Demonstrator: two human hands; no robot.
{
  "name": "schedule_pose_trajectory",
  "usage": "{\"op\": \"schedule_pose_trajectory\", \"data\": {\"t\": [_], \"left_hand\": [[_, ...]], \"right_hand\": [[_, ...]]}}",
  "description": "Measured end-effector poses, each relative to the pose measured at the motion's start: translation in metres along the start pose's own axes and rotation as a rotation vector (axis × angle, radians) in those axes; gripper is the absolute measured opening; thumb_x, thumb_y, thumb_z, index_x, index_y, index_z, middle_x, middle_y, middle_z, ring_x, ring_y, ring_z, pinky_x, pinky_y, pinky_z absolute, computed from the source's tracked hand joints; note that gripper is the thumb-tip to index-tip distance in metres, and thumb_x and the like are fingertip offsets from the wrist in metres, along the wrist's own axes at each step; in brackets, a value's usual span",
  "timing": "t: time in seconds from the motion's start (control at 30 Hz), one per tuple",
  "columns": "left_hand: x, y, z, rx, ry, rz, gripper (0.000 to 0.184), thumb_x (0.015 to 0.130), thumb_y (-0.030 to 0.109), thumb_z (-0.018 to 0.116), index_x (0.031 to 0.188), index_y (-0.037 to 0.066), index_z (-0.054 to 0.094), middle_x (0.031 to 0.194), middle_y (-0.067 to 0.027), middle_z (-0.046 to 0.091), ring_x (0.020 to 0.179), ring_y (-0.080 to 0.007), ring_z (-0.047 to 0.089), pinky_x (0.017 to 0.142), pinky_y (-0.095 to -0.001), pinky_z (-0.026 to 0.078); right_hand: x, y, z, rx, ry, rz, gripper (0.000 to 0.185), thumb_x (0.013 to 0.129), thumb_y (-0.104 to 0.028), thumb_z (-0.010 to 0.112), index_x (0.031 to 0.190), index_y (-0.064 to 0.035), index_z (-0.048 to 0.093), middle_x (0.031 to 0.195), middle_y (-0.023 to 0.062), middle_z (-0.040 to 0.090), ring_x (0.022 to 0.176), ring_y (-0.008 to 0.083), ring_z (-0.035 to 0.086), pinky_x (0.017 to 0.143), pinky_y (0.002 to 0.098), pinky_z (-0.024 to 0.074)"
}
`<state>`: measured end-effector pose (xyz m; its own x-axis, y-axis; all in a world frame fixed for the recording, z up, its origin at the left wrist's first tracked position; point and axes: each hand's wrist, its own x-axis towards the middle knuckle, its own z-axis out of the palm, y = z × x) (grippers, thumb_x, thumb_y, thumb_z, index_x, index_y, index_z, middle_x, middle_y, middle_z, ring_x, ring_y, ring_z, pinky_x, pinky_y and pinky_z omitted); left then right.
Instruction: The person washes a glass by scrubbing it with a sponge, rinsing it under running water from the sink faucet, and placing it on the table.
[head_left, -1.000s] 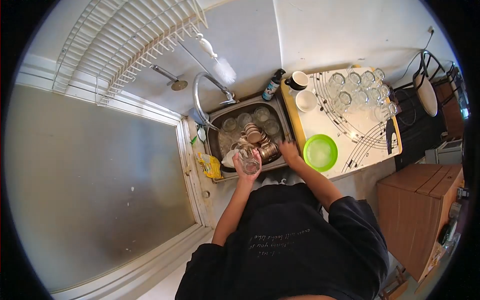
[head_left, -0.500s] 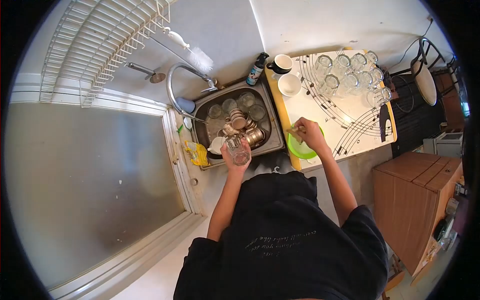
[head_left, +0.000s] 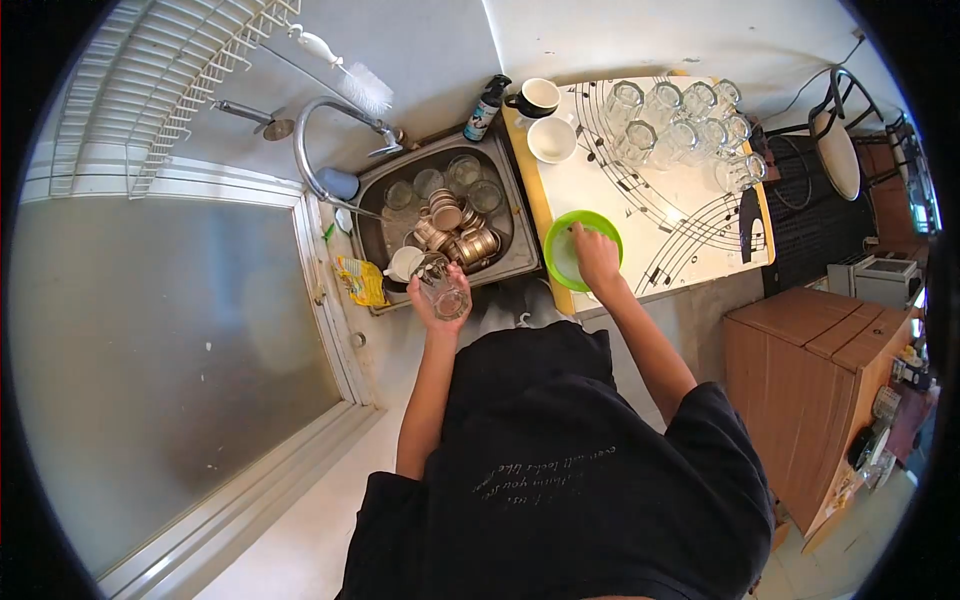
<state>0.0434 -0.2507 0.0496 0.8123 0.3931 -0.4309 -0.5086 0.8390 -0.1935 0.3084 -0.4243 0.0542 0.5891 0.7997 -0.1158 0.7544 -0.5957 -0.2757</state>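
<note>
My left hand [head_left: 440,312] is wrapped round a clear glass [head_left: 440,285] at the sink's front edge. Over the green bowl [head_left: 614,226], my right hand [head_left: 597,258] has its fingers bent down into the whitish contents; what they hold is hidden. In the sink [head_left: 517,262] lie several clear glasses [head_left: 465,170], stacked brownish metal-looking cups [head_left: 445,212] and a white cup [head_left: 404,263] near my left hand.
The patterned table [head_left: 690,235] bears several upturned glass mugs [head_left: 637,143], a white cup [head_left: 552,139] and a black cup [head_left: 540,95]. A dark bottle [head_left: 487,107], curved faucet [head_left: 300,150] and yellow packet [head_left: 361,282] border the sink.
My right hand has moved from the sink's right edge across to the green bowl and down into it. My left hand still holds the glass. The view has shifted, moving the scene leftward and up.
</note>
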Motion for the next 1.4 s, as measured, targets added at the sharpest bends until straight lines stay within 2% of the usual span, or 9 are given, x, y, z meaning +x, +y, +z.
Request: {"op": "schedule_pose_trajectory", "data": {"t": [0.27, 0.37, 0.43, 0.67, 0.73, 0.87, 0.93, 1.03, 1.4], "left_hand": [[-0.007, -0.004, 0.0, 0.025, -0.04, -0.02, 0.074, 0.073, 0.037, 0.077, 0.123, -0.007, 0.045, 0.107, -0.0139, 0.061, 0.098, -0.027, 0.063, 0.095, -0.0368, 0.053], [-0.004, -0.005, -0.002, 0.043, -0.032, -0.001, 0.074, 0.073, 0.036, 0.077, 0.123, -0.007, 0.045, 0.107, -0.014, 0.061, 0.098, -0.0271, 0.063, 0.094, -0.0371, 0.053], [-0.003, -0.007, -0.003, -0.021, -0.001, -0.008, 0.069, 0.077, 0.046, 0.068, 0.116, -0.008, 0.051, 0.107, -0.0168, 0.061, 0.096, -0.032, 0.064, 0.091, -0.0411, 0.053], [-0.001, -0.007, -0.002, 0.036, -0.013, 0.005, 0.064, 0.08, 0.046, 0.065, 0.113, -0.008, 0.053, 0.105, -0.0169, 0.062, 0.095, -0.0313, 0.064, 0.09, -0.0411, 0.054], [0.0, -0.003, -0.003, 0.081, -0.002, -0.002, 0.072, 0.072, 0.039, 0.075, 0.121, -0.006, 0.047, 0.106, -0.0142, 0.06, 0.096, -0.0287, 0.064, 0.09, -0.0397, 0.055], [0.001, 0.002, -0.006, 0.125, -0.032, 0.013, 0.071, 0.073, 0.04, 0.073, 0.121, -0.007, 0.048, 0.106, -0.0142, 0.06, 0.096, -0.0288, 0.064, 0.091, -0.0398, 0.055], [0.001, 0.003, -0.006, 0.145, -0.042, 0.017, 0.07, 0.075, 0.042, 0.071, 0.12, -0.007, 0.049, 0.106, -0.0145, 0.06, 0.095, -0.0289, 0.064, 0.091, -0.0401, 0.054], [0.001, 0.003, -0.007, 0.119, -0.04, 0.037, 0.069, 0.076, 0.042, 0.07, 0.12, -0.007, 0.05, 0.105, -0.015, 0.06, 0.095, -0.0288, 0.063, 0.091, -0.0399, 0.054], [0.001, 0.004, -0.004, 0.102, -0.017, 0.033, 0.06, 0.082, 0.048, 0.061, 0.107, -0.007, 0.057, 0.104, -0.0177, 0.062, 0.093, -0.0302, 0.063, 0.089, -0.0403, 0.053]], "right_hand": [[-0.003, 0.02, 0.01, 0.258, -0.019, -0.023, 0.026, 0.08, -0.012, 0.061, 0.106, -0.0111, 0.064, 0.084, 0.0215, 0.068, 0.08, 0.042, 0.066, 0.07, 0.0512, 0.0539], [-0.001, 0.016, 0.008, 0.309, -0.061, 0.063, 0.041, 0.065, -0.009, 0.07, 0.106, -0.0097, 0.068, 0.083, 0.0217, 0.068, 0.079, 0.0403, 0.066, 0.073, 0.0494, 0.0539], [0.001, 0.015, 0.008, 0.38, -0.088, 0.086, 0.04, 0.064, -0.012, 0.073, 0.104, -0.0102, 0.07, 0.083, 0.0216, 0.068, 0.08, 0.0403, 0.066, 0.074, 0.0489, 0.0538], [0.003, 0.013, -0.023, 0.287, -0.069, 0.046, 0.029, 0.073, -0.017, 0.071, 0.101, -0.009, 0.069, 0.088, 0.0161, 0.07, 0.08, 0.0375, 0.067, 0.072, 0.0473, 0.0544], [0.0, 0.013, -0.022, 0.125, 0.035, -0.061, 0.021, 0.084, -0.012, 0.058, 0.103, -0.0105, 0.065, 0.091, 0.0141, 0.07, 0.078, 0.0349, 0.069, 0.068, 0.0472, 0.0547], [-0.007, 0.014, -0.005, 0.034, 0.116, -0.182, 0.023, 0.086, -0.01, 0.055, 0.107, -0.012, 0.064, 0.098, 0.0133, 0.069, 0.08, 0.0326, 0.069, 0.067, 0.0444, 0.0556], [-0.01, 0.012, 0.002, 0.005, 0.357, -0.348, 0.022, 0.087, -0.01, 0.053, 0.106, -0.0124, 0.064, 0.101, 0.0138, 0.069, 0.082, 0.0317, 0.07, 0.066, 0.0428, 0.0562], [-0.026, 0.001, -0.003, 0.072, 0.053, -0.122, 0.024, 0.086, -0.007, 0.053, 0.106, -0.011, 0.064, 0.103, 0.0154, 0.068, 0.083, 0.0339, 0.069, 0.067, 0.0442, 0.0559], [-0.009, 0.015, 0.006, 0.559, -0.057, 0.036, 0.024, 0.082, -0.011, 0.059, 0.104, -0.0033, 0.067, 0.087, 0.023, 0.067, 0.079, 0.0405, 0.066, 0.068, 0.0466, 0.0525]]}}
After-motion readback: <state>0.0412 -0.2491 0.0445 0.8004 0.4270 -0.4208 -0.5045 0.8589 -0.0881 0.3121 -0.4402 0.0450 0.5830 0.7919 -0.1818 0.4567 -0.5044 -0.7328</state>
